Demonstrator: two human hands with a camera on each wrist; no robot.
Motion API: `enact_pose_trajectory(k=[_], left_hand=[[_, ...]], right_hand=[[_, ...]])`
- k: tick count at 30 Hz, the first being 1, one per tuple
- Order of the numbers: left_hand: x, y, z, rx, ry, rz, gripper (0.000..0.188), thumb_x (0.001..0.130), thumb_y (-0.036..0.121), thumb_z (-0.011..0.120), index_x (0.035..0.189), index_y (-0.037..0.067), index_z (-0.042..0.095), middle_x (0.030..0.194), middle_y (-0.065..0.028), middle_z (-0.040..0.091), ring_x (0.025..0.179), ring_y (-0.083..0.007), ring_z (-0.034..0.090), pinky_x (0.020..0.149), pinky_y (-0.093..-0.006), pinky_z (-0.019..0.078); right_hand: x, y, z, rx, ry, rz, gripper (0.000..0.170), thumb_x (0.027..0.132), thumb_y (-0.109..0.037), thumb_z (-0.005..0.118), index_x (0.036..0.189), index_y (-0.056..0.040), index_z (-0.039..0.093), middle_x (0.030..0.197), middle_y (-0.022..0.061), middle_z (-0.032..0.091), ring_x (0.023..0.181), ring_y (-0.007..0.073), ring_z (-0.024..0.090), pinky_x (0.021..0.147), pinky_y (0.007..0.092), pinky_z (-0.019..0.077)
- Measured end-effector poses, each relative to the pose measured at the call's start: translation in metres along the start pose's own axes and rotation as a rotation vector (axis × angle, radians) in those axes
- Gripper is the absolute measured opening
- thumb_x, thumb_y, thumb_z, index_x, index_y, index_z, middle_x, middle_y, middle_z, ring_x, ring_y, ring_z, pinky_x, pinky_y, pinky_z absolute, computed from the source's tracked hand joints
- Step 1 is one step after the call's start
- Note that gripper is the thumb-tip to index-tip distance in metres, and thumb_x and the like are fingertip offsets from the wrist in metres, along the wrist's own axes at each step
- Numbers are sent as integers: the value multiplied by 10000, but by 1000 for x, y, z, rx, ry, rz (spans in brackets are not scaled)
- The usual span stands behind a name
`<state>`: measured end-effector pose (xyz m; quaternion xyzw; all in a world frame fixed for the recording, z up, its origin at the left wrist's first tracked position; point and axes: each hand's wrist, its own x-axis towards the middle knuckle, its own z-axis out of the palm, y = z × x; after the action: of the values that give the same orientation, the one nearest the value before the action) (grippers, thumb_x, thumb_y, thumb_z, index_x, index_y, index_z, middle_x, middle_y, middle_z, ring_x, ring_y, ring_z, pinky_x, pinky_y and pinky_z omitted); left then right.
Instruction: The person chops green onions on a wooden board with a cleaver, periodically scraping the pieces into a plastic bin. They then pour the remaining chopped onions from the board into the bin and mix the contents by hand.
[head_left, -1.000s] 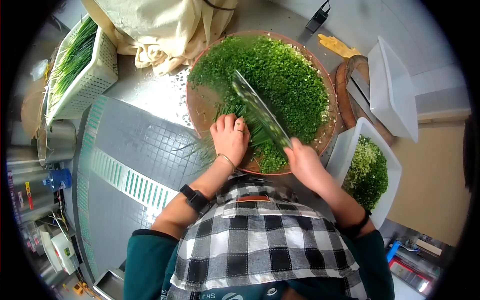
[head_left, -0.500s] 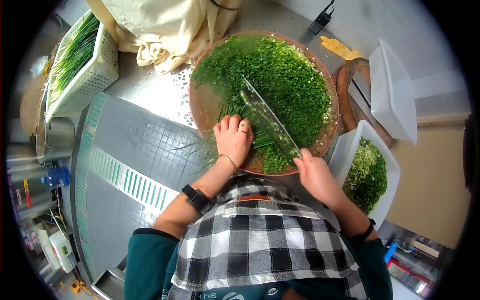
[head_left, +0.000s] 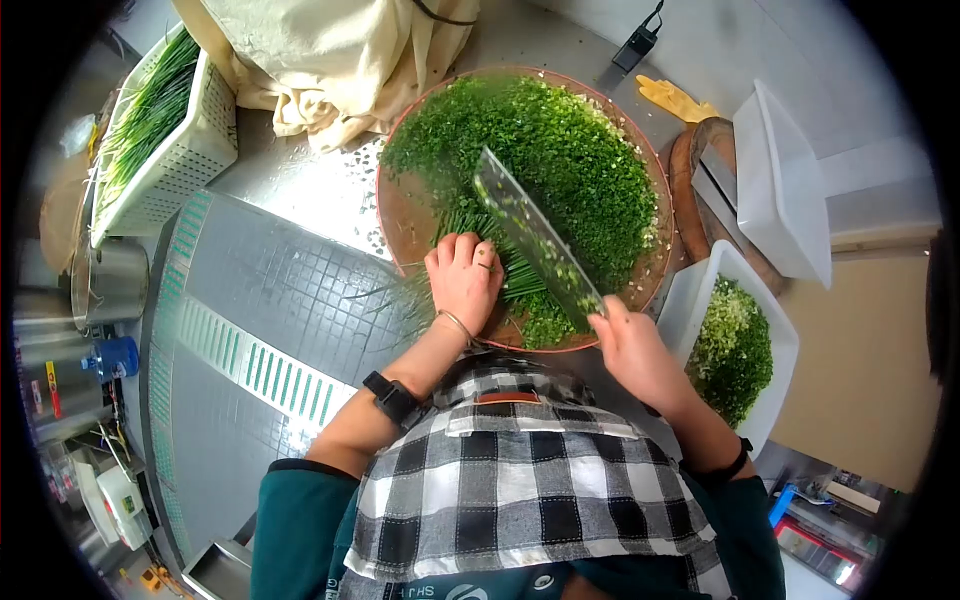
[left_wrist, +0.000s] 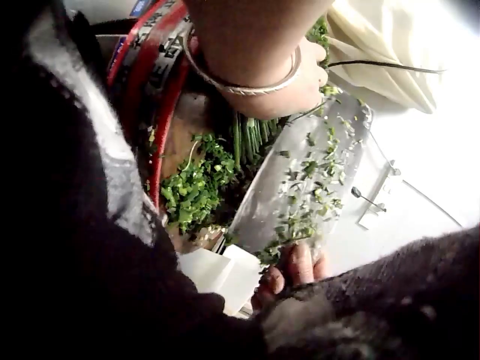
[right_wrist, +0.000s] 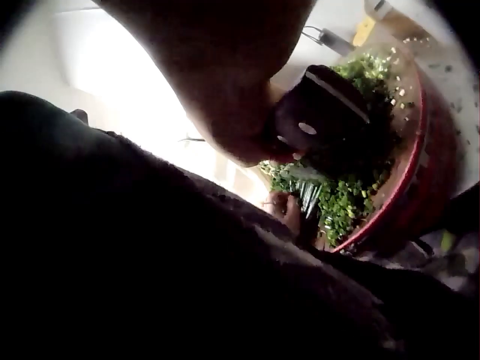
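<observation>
Along our round board's [head_left: 405, 212] far and right edges chopped greens [head_left: 590, 165] already lie, our left hand [head_left: 465, 280] grips uncut stalks [head_left: 523, 280] toward the near-left edge, our right hand [head_left: 642, 358] clasps the cleaver [head_left: 537, 238], and whole stalks [head_left: 155, 108] await in the basket [head_left: 203, 138].

Knife drawn back and tipped — its flat side now shows more.
Over the past second the right hand [head_left: 640, 355] has shifted a little rightward and toward the person's body, bringing the handle end of the knife [head_left: 533, 232] with it. The blade, seen as a narrower strip a second ago, now looks broader — more green bits [head_left: 562, 268] show on its face. Most of this shift already showed half a second ago.
</observation>
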<state>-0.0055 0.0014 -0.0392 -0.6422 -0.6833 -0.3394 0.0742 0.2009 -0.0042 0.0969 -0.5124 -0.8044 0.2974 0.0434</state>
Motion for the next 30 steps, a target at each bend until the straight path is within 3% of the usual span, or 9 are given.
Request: enact_pose_trajectory(k=[8,13,14,16,18,21,25,30], left_hand=[[-5,-4,3,-44,-1,6,239,688,121,654,894,95,535,988,-93,521,1000,-291,481,795,-432,380],[18,1,-28,-141,238,-72,287,724,160,655,961,39,545,1076,-175,478,981,-339,484,820,-466,384],[16,-5,-26,-138,237,-75,287,724,160,655,961,39,545,1076,-175,478,981,-339,484,820,-466,384],[11,-19,-15,-288,23,-275,300,739,164,644,985,29,537,1052,-171,492,966,-345,490,821,-452,387],[3,-19,-11,-260,9,-258,268,739,142,636,965,41,533,1027,-154,508,947,-332,496,801,-426,392],[0,-13,-7,-156,85,-51,220,704,22,611,897,51,510,945,-116,539,849,-313,513,693,-415,396],[0,-13,-2,-102,70,-24,235,681,14,614,886,65,513,935,-94,540,848,-298,510,688,-403,391],[-1,-12,-2,-81,76,-32,212,676,23,616,861,75,525,926,-87,546,852,-286,512,690,-394,393]], right_hand=[[76,10,51,-35,76,-97,194,912,-178,483,893,12,447,647,247,566,622,433,561,544,483,428],[53,9,18,53,72,-89,209,911,-183,496,865,16,451,634,251,554,603,429,553,522,472,413],[43,3,10,51,85,-67,201,909,-170,499,864,18,448,629,255,548,598,432,550,516,476,407],[21,-4,1,76,74,-58,194,908,-160,501,863,20,442,627,259,541,590,435,544,511,480,402],[4,-6,-2,99,66,-50,187,906,-149,503,862,21,436,625,263,534,583,438,538,507,485,397],[-6,-5,2,8,4,-23,185,906,-144,495,871,23,425,647,260,547,605,444,546,516,495,406],[44,5,47,-28,4,-42,177,914,-155,472,874,15,442,683,243,579,632,438,568,557,499,438],[76,-5,47,-32,-2,-43,176,921,-167,457,903,8,463,680,238,584,641,424,581,576,484,457]])
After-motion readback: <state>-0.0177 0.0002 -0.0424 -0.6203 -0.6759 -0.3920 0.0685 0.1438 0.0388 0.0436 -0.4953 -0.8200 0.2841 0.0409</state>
